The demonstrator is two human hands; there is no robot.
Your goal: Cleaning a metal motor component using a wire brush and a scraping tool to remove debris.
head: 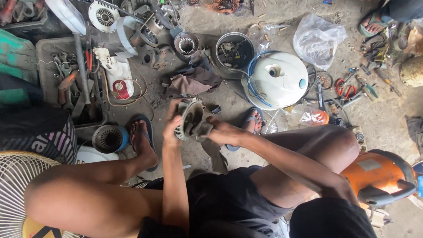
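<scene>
My left hand [171,125] grips the rim of a round grey metal motor housing [189,115], held up between my knees. My right hand [220,129] presses a dirty grey rag [203,130] against the housing's inner side. Both hands are close together above the concrete floor, between my two sandalled feet.
A tray of hand tools [66,83] lies at the left, a motor stator [108,138] by my left foot [142,137]. A white round cover with a blue hose [277,79] and a bucket [234,50] sit ahead. An orange machine [379,176] stands at the right, a fan guard [13,185] at the lower left. Another person's foot [373,22] shows top right.
</scene>
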